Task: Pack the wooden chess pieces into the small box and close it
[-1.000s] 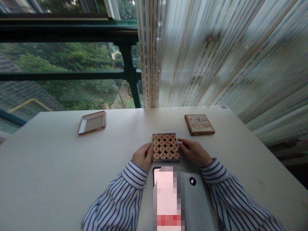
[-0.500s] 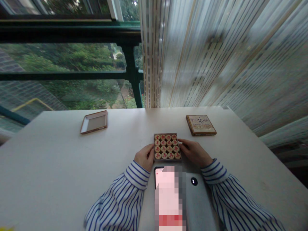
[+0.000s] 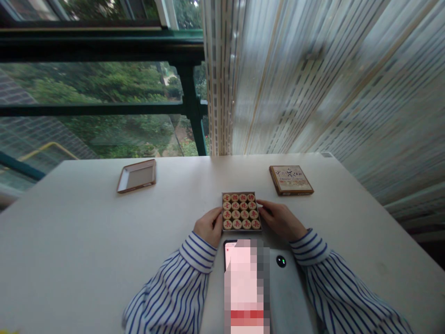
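A shallow square box of Chinese chess pieces [image 3: 239,211] lies on the white table in front of me. Its round wooden pieces sit in rows, face up, with red characters. My left hand [image 3: 210,226] is closed at the box's left side, thumb toward me and fingers partly hidden by the edge. On the opposite side my right hand [image 3: 281,219] grips the right edge, its index finger reaching along the far corner. Below the box lies a phone [image 3: 230,255] with a lit, partly blurred-out screen.
An open, shallow box lid [image 3: 137,176] rests at the back left of the white table [image 3: 86,241]. At the back right is a closed box with a printed cover [image 3: 291,180]. A grey device with a round dark button [image 3: 292,292] lies by my right forearm. Curtains [image 3: 295,79] hang behind.
Both hands stay in place at the sides of the box. The view has shifted very slightly, and the light on the grey device's dark circle looks different.
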The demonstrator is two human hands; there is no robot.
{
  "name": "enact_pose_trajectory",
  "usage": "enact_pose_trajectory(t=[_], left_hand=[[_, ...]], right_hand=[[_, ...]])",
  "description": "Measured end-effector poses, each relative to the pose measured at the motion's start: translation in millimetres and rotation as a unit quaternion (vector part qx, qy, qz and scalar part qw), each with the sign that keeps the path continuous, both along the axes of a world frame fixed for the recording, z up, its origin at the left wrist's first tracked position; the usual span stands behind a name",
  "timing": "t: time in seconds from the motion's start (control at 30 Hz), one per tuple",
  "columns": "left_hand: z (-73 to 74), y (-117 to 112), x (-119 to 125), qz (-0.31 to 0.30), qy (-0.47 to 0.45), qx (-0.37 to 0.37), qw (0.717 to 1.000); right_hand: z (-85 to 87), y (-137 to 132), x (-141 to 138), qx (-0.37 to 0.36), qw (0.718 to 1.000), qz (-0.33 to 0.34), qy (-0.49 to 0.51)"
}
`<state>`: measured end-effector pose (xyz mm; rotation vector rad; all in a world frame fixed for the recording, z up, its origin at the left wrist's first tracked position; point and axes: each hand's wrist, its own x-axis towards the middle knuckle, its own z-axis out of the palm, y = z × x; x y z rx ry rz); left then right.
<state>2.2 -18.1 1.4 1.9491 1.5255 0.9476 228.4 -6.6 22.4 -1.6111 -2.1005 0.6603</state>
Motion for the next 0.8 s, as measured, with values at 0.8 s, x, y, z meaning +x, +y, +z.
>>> enact_pose_trajectory(t=[0.8], left_hand=[[12.4,2,-14,0.088,-0.014,0.013,0.996]], right_hand=[[8.4,8,15,0.019,0.997,-0.067,0.015]])
